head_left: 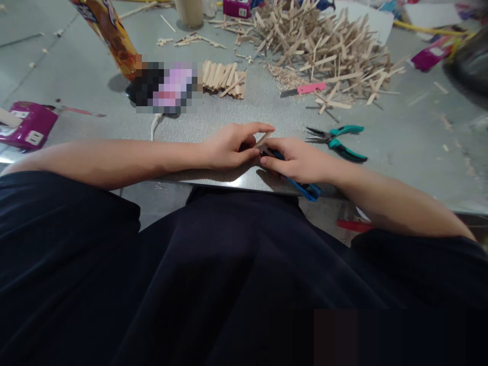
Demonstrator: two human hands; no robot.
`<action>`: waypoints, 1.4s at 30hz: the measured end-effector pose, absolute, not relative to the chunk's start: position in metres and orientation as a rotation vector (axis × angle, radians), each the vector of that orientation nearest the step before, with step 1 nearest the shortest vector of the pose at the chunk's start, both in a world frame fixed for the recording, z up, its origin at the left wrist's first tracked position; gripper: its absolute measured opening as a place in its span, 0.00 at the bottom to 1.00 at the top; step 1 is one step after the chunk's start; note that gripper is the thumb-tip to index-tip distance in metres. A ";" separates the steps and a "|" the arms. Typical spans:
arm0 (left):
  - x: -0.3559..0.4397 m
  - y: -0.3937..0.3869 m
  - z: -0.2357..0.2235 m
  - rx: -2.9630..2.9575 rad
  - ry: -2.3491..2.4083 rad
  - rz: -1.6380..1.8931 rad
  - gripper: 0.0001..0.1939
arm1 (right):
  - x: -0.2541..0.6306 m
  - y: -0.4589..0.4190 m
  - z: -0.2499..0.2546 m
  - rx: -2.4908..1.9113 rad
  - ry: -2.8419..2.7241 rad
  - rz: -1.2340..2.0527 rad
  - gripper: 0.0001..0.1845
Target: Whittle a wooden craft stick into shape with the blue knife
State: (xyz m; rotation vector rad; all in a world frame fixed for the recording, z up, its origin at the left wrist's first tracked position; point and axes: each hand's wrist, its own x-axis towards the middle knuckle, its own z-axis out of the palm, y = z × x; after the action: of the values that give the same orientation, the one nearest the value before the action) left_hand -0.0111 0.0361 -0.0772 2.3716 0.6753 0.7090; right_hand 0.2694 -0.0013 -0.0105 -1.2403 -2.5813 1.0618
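Close to the table's front edge, my left hand (232, 147) pinches a short flat wooden stick (264, 138) between its fingers, tilted upward. Right beside it, my right hand (295, 160) is wrapped round a blue utility knife (309, 191), whose rear end sticks out below the palm. The knife's front end meets the stick between my hands; whether the blade touches it is hard to see. Just past my right hand lie needle-nose pliers (335, 140) with teal grips, jaws slightly apart.
A large heap of wooden sticks (324, 46) covers the back right, with a pink-handled blade (310, 88) before it. A neat stack of sticks (223, 79) lies beyond my hands. A blurred-out phone (173, 86), a bottle (114, 40) and a purple dispenser (28, 124) are leftward.
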 end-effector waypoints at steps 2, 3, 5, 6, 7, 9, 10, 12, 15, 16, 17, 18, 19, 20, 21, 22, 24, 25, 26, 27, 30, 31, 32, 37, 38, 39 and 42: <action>-0.011 0.036 -0.077 2.382 0.659 0.712 0.38 | 0.270 -0.001 -0.011 -1.225 -2.586 1.075 0.13; -0.011 0.036 -0.076 2.384 0.653 0.714 0.38 | 0.270 -0.001 -0.011 -1.220 -2.586 1.080 0.13; -0.010 0.036 -0.075 2.380 0.659 0.705 0.37 | 0.270 -0.001 -0.010 -1.219 -2.583 1.090 0.13; -0.010 0.035 -0.074 2.377 0.664 0.700 0.37 | 0.270 -0.001 -0.010 -1.221 -2.581 1.094 0.13; -0.010 0.035 -0.073 2.375 0.669 0.691 0.37 | 0.270 -0.001 -0.010 -1.224 -2.578 1.095 0.13; -0.011 0.035 -0.072 2.372 0.681 0.675 0.38 | 0.270 -0.002 -0.010 -1.225 -2.577 1.094 0.13; -0.011 0.035 -0.072 2.372 0.679 0.673 0.38 | 0.271 -0.002 -0.009 -1.223 -2.578 1.091 0.13; -0.011 0.035 -0.072 2.367 0.672 0.683 0.38 | 0.271 -0.002 -0.009 -1.216 -2.583 1.087 0.13; -0.011 0.035 -0.072 2.352 0.666 0.698 0.37 | 0.270 -0.002 -0.009 -1.215 -2.588 1.082 0.13; -0.011 0.035 -0.073 2.346 0.668 0.699 0.37 | 0.270 -0.002 -0.008 -1.217 -2.589 1.080 0.13; -0.011 0.035 -0.073 2.342 0.670 0.698 0.36 | 0.271 -0.002 -0.008 -1.220 -2.589 1.080 0.14; -0.011 0.035 -0.073 2.338 0.672 0.697 0.36 | 0.271 -0.002 -0.008 -1.223 -2.588 1.082 0.13; -0.011 0.035 -0.073 2.337 0.678 0.697 0.36 | 0.271 -0.002 -0.007 -1.227 -2.587 1.087 0.13; -0.010 0.034 -0.073 2.337 0.685 0.694 0.36 | 0.271 -0.002 -0.007 -1.231 -2.588 1.095 0.13; -0.010 0.034 -0.072 2.338 0.692 0.686 0.35 | 0.271 -0.002 -0.007 -1.235 -2.587 1.100 0.13; -0.010 0.034 -0.072 2.338 0.699 0.680 0.36 | 0.271 -0.002 -0.007 -1.239 -2.588 1.101 0.12; -0.010 0.033 -0.071 2.336 0.715 0.665 0.36 | 0.271 -0.002 -0.006 -1.244 -2.593 1.104 0.11; -0.009 0.032 -0.070 2.334 0.721 0.658 0.37 | 0.271 -0.002 -0.006 -1.245 -2.593 1.107 0.11; -0.009 0.032 -0.070 2.330 0.728 0.655 0.37 | 0.271 -0.002 -0.006 -1.245 -2.595 1.111 0.11; -0.009 0.032 -0.070 2.327 0.732 0.659 0.37 | 0.271 -0.002 -0.006 -1.245 -2.596 1.110 0.12; -0.009 0.033 -0.071 2.329 0.726 0.668 0.36 | 0.271 -0.002 -0.006 -1.249 -2.599 1.106 0.12; -0.009 0.033 -0.071 2.334 0.719 0.670 0.36 | 0.271 -0.002 -0.007 -1.256 -2.597 1.108 0.12; -0.009 0.033 -0.071 2.340 0.710 0.670 0.36 | 0.271 -0.002 -0.007 -1.263 -2.595 1.114 0.12; -0.008 0.033 -0.070 2.340 0.683 0.672 0.38 | 0.272 -0.002 -0.008 -1.253 -2.596 1.105 0.13; -0.008 0.033 -0.070 2.337 0.682 0.671 0.39 | 0.272 -0.002 -0.008 -1.242 -2.593 1.102 0.13; -0.008 0.034 -0.070 2.334 0.678 0.667 0.39 | 0.272 -0.002 -0.008 -1.233 -2.589 1.103 0.13; -0.009 0.033 -0.070 2.323 0.673 0.660 0.39 | 0.272 -0.002 -0.008 -1.224 -2.573 1.121 0.13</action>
State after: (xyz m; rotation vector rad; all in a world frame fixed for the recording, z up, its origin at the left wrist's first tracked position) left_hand -0.0090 0.0334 -0.0702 2.3231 0.6734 0.6601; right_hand 0.2716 -0.0018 -0.0077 -1.2245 -2.5729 1.1209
